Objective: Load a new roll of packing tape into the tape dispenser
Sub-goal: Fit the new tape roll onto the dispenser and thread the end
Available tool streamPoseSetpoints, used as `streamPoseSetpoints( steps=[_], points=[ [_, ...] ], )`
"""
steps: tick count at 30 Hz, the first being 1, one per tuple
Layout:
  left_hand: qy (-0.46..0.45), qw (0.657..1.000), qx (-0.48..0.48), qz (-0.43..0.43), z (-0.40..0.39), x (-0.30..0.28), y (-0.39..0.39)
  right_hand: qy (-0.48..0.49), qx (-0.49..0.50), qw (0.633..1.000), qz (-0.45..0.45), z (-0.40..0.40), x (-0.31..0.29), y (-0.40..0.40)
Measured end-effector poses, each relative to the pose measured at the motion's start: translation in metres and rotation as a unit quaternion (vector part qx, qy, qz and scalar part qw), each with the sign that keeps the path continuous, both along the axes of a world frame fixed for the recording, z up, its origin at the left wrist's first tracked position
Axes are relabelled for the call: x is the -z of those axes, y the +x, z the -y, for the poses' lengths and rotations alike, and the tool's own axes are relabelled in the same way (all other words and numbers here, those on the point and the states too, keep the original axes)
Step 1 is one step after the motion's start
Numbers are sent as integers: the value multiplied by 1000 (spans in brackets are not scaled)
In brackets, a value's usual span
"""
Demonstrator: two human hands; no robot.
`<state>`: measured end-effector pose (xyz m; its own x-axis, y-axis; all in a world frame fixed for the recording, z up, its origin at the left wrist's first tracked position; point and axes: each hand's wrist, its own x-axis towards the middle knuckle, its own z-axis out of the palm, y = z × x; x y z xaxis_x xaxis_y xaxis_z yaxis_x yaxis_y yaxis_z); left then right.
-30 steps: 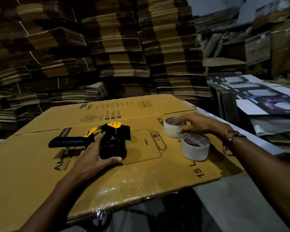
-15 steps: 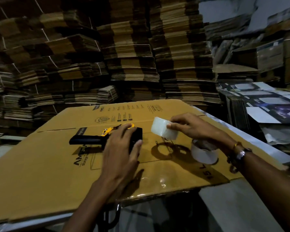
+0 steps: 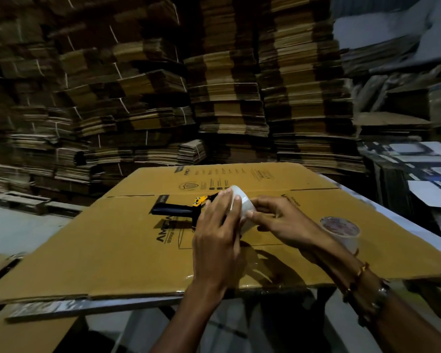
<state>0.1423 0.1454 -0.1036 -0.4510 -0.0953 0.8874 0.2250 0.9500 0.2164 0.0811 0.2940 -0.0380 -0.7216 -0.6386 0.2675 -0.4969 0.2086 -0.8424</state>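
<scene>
A whitish roll of packing tape [image 3: 244,207] is held on edge between both hands, just above the dispenser. My left hand [image 3: 218,233] covers the roll's near side and most of the dispenser head. My right hand [image 3: 278,220] grips the roll from the right. The black tape dispenser [image 3: 175,208] with yellow parts lies flat on the cardboard, handle pointing left. I cannot tell whether the roll touches the dispenser's hub. A second tape roll [image 3: 341,231] stands on the cardboard to the right.
A large flattened printed carton [image 3: 112,250] covers the table. Tall stacks of flattened cartons [image 3: 227,98] fill the background. Printed white sheets [image 3: 428,174] are piled at the right. A metal strip [image 3: 61,307] lies under the carton's front edge.
My right hand lifted one roll off the cardboard and carried it left over the dispenser. My left hand left the dispenser body and now grips the roll too.
</scene>
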Motion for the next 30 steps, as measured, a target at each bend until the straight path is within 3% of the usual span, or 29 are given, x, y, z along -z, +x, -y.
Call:
streamPoseSetpoints(
  steps=[4, 7, 15, 21, 26, 30],
  points=[
    [-95, 994, -8, -56, 9, 7, 9, -15, 13, 1000, 8, 10, 4, 10],
    [-103, 993, -1, -55, 17, 10, 11, -10, 16, 1000, 1, 14, 8, 14],
    [63, 996, 54, 43, 35, -1, 16, 16, 25, 999, 13, 13, 8, 15],
    [211, 953, 186, 112, 45, -10, 23, -36, 12, 986, 164, 5, 10, 8],
    [272, 914, 271, 135, 45, -11, 27, -101, -50, 956, 270, -5, 13, 8],
    [268, 922, 258, 111, 35, -16, 27, -116, -35, 948, 295, -3, 17, 8]
  ],
)
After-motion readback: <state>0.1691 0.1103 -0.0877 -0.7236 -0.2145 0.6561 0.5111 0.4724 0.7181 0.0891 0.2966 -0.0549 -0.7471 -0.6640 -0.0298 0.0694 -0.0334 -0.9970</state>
